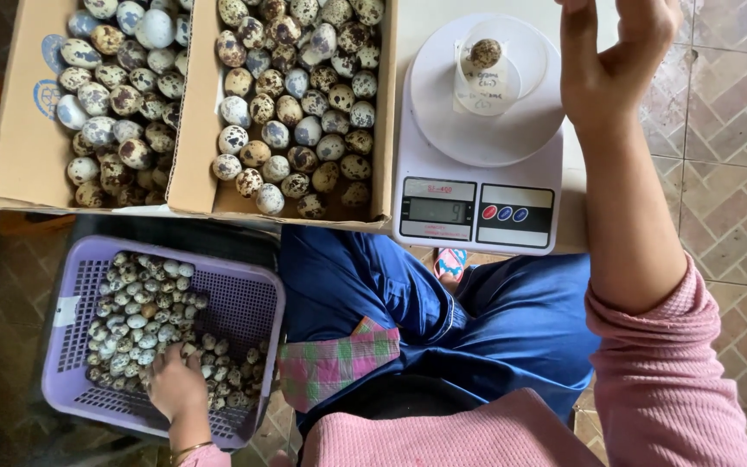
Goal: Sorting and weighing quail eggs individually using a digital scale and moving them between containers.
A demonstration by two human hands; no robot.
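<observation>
Reaching down into the lilac perforated plastic basket (244, 303), the left hand (175, 385) lies on the heap of small speckled quail eggs (144, 311) filling it; its fingers (185, 356) curl down among the eggs nearest the wrist, and whether they pinch 1 cannot be told. Most of the heap lies beyond those fingertips, toward the basket's far rim.

The right hand (611, 60) is raised beside the white digital kitchen scale (477, 138), its fingertips cut off by the upper edge of the view, so their spread cannot be told; nothing shows in its palm. Just to the side of this hand, 1 brown-speckled quail egg (485, 54) sits in a clear shallow plastic cup (499, 65) on the scale's round white platter, apart from the hand.

Beyond the left fingers, across the basket, 2 open brown cardboard boxes (192, 130) stand side by side, each packed with larger speckled eggs (296, 104). The scale rests on a pale desk (425, 22) next to the boxes. A pink ribbed sleeve (667, 372) covers the right forearm, and blue trousers (477, 311) show below, above a patterned tile floor (737, 190).
</observation>
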